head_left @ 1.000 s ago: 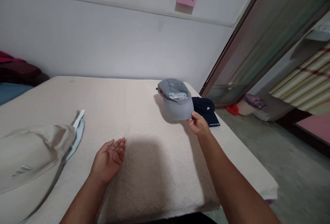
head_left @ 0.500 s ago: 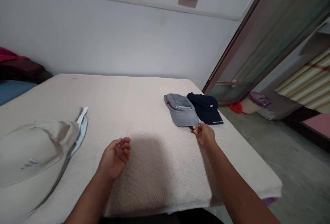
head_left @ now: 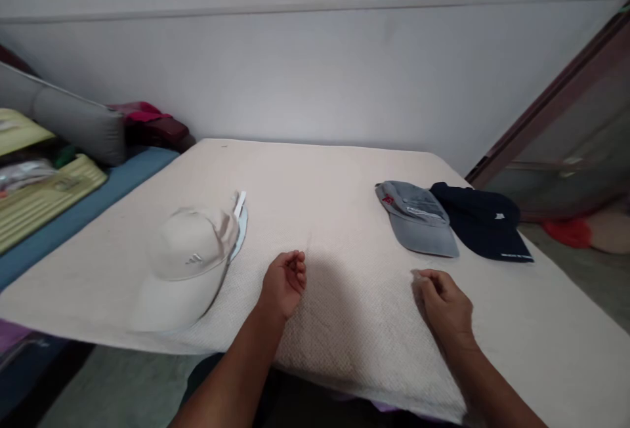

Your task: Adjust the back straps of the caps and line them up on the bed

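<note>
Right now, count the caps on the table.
3 plain to see: a beige cap left, a faded grey cap right, a navy-blue cap beside it. A pale-blue edge beside the beige one may be a hidden fourth.

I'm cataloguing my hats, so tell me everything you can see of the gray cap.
The gray cap looks like washed cloth, with a soft, dented crown, pale lettering too blurred to read across the front and a red mark on its side. Its smooth, curved brim points toward the wearer of the camera. It sits brim down on the table, against the navy cap; neither hand touches it.
</note>
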A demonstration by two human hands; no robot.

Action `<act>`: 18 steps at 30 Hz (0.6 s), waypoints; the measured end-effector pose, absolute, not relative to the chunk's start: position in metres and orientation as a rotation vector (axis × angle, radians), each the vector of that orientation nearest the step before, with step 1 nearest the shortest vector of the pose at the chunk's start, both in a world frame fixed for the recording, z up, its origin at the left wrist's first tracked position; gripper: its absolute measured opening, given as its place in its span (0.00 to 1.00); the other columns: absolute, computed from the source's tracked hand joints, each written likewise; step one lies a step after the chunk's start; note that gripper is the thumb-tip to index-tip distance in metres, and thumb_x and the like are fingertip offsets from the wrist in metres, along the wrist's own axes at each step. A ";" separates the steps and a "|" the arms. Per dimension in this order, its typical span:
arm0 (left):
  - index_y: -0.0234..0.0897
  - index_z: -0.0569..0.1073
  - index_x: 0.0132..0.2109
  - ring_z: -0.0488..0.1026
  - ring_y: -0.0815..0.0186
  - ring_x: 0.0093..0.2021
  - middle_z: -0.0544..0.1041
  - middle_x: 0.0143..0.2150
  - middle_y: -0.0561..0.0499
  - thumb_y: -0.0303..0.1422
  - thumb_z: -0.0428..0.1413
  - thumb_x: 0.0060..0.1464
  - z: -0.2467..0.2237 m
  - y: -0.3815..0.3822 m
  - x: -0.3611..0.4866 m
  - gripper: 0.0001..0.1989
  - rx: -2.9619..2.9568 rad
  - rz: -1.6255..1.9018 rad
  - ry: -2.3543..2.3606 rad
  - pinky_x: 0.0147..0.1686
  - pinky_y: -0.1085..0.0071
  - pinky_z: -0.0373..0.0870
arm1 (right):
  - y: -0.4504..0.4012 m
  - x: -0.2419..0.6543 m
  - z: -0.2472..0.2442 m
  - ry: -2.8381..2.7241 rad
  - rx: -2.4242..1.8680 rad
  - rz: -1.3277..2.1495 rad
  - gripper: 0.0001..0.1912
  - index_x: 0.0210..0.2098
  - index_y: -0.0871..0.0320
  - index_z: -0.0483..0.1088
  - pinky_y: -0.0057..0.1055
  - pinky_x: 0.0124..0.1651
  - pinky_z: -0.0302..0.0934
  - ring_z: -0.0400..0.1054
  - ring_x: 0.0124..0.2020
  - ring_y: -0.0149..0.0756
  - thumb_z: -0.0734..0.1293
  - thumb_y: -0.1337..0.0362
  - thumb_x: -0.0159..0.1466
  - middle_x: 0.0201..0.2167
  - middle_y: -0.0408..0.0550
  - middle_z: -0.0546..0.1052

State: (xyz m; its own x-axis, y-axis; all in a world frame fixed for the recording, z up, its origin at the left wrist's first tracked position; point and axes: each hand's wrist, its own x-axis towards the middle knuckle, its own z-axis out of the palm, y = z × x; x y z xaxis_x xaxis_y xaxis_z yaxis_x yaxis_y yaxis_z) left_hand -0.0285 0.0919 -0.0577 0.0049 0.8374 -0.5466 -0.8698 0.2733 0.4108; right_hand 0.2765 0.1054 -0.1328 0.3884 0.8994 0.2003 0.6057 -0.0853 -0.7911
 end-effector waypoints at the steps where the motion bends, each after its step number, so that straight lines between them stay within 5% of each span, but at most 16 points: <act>1: 0.32 0.69 0.28 0.67 0.76 0.19 0.70 0.24 0.53 0.20 0.51 0.48 -0.058 0.090 -0.031 0.05 -0.046 1.348 0.828 0.15 0.82 0.61 | 0.107 0.277 -0.133 -1.321 -1.811 0.426 0.11 0.37 0.56 0.72 0.34 0.39 0.60 0.70 0.34 0.40 0.63 0.60 0.57 0.34 0.48 0.77; 18: 0.37 0.70 0.31 0.67 0.73 0.21 0.74 0.26 0.54 0.28 0.57 0.49 -0.038 0.017 -0.117 0.02 0.537 1.947 1.210 0.21 0.79 0.62 | 0.114 0.279 -0.133 -1.406 -1.948 0.321 0.13 0.36 0.55 0.70 0.36 0.41 0.58 0.70 0.36 0.45 0.62 0.58 0.55 0.35 0.49 0.78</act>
State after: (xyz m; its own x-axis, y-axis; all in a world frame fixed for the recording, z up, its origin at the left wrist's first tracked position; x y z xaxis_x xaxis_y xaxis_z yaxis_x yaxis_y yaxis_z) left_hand -0.1174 0.0172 -0.0381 -0.6170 0.7858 -0.0421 -0.3858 -0.2555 0.8865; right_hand 0.2790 0.1139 -0.1330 0.3797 0.9043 0.1950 0.7303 -0.1636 -0.6632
